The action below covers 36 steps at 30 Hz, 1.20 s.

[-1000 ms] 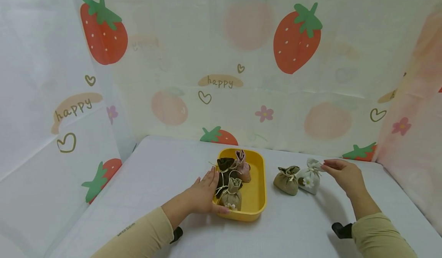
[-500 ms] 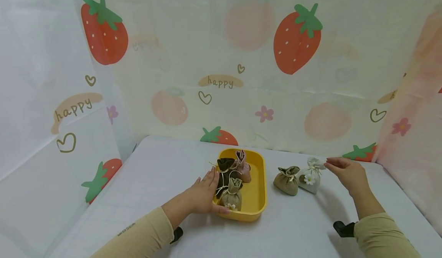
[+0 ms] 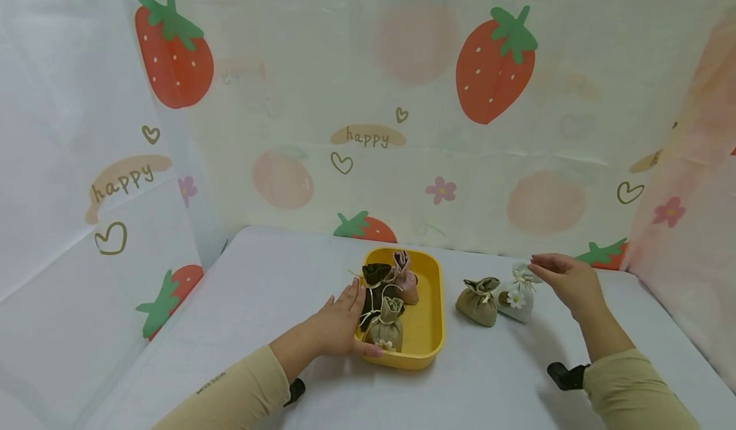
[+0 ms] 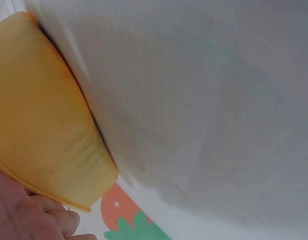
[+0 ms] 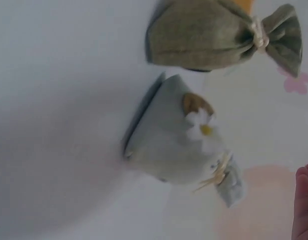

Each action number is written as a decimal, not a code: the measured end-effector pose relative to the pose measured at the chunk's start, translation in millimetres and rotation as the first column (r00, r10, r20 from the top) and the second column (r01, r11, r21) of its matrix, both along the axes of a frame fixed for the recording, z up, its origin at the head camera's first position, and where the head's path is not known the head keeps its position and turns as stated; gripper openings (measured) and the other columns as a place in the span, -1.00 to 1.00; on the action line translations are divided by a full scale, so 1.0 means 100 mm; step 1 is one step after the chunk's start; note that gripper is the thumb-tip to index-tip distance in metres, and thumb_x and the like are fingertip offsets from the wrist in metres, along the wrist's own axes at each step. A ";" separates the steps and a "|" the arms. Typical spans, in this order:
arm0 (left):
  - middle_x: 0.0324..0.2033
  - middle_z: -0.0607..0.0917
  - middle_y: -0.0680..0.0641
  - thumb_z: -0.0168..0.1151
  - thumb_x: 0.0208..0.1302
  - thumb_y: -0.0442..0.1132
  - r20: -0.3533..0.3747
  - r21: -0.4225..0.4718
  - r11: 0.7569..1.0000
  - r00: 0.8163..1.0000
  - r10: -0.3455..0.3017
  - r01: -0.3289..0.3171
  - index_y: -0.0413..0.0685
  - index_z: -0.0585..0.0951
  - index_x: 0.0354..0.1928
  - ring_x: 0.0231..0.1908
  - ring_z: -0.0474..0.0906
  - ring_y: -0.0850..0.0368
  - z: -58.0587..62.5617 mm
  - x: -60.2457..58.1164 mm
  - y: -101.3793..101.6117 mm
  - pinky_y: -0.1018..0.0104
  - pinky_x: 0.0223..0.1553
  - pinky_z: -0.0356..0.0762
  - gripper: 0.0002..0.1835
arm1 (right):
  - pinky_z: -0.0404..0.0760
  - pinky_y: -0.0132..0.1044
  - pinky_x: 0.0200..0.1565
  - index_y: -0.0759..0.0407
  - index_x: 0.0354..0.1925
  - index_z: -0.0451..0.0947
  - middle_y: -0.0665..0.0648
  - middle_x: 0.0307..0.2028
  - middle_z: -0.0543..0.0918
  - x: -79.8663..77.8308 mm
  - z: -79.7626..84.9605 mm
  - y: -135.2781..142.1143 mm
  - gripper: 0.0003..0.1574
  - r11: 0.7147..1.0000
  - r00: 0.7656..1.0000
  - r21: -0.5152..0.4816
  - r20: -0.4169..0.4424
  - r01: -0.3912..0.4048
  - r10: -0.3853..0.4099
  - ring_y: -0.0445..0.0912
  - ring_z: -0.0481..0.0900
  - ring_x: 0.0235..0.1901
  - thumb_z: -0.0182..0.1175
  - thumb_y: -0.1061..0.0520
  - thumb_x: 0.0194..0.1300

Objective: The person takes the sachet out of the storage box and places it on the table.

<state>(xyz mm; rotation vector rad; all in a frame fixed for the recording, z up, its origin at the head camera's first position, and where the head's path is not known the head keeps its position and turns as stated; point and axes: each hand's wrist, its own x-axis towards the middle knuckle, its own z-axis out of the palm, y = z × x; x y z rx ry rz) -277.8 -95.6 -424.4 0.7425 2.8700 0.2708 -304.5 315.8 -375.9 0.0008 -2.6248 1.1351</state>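
My left hand (image 3: 336, 321) rests against the left rim of a yellow tray (image 3: 424, 347), fingers straight and thumb along the near side. In the left wrist view its fingers (image 4: 49, 215) lie at the rim of the tray. Several small drawstring pouches fill the tray's left side: a dark brown one (image 3: 375, 297), a pink one (image 3: 407, 286) and a tan one (image 3: 384, 334) with a flower. My right hand (image 3: 572, 283) hovers by the top of a white pouch (image 5: 168, 140) with a daisy; the right wrist view shows a gap between them.
An olive-brown pouch (image 3: 478, 303) stands on the white table (image 3: 489, 379) between the tray and the white pouch. A strawberry-print curtain (image 3: 368, 181) rises behind the table, with sheets at both sides.
My right hand first draws slightly right, off the white pouch's top, then shifts up and left above it. The white pouch has tilted a little. The left hand and tray stay still.
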 end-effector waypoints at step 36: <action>0.40 -0.29 -0.20 -0.15 -0.29 0.67 0.016 -0.006 1.000 1.000 0.009 -0.008 -0.19 -0.23 0.41 0.39 -0.27 -0.06 0.00 0.00 0.01 -0.06 0.29 -0.09 0.38 | 0.57 -0.19 -0.13 0.17 -0.07 0.60 0.14 -0.16 0.66 -0.23 0.26 -1.19 -0.61 0.926 0.925 -0.060 0.064 -0.372 0.375 -0.03 0.61 -0.16 0.26 0.01 0.16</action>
